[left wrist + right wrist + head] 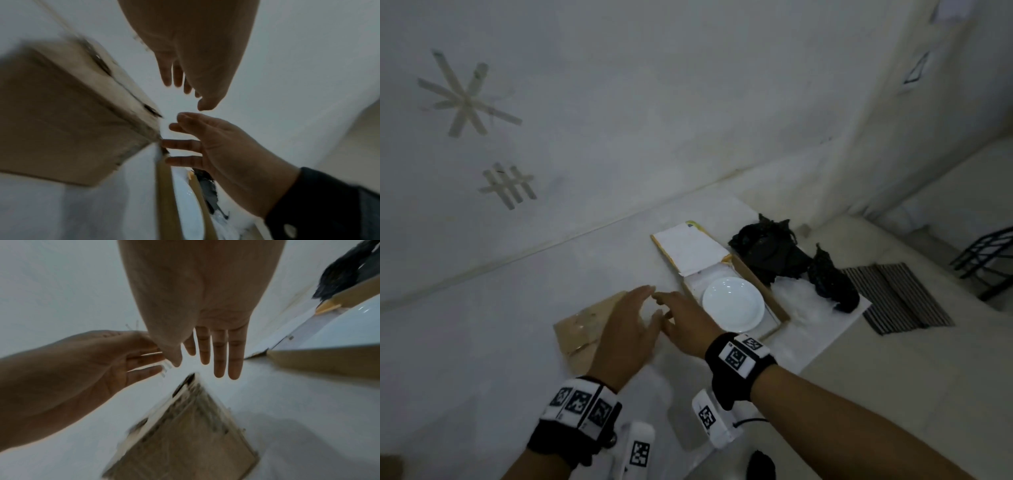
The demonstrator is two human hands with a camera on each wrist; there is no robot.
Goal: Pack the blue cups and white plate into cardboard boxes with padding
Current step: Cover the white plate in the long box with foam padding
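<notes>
The white plate (732, 305) lies in an open flat cardboard box (779, 301) lined with white padding, its lid (690, 250) folded back. Left of it sits a closed brown cardboard box (578, 329). My left hand (633, 318) and right hand (683, 317) hover side by side just above that closed box's right end. Both have straight fingers and hold nothing. The wrist views show the same: left hand (185, 65), right hand (211, 337), closed box (61, 113) (185, 434) below them. No blue cup is in view.
Two crumpled black bags (767, 250) (832, 279) lie right of the open box on a white sheet (822, 329). A striped mat (893, 298) and a black metal rack (986, 253) are further right. A wall stands close behind.
</notes>
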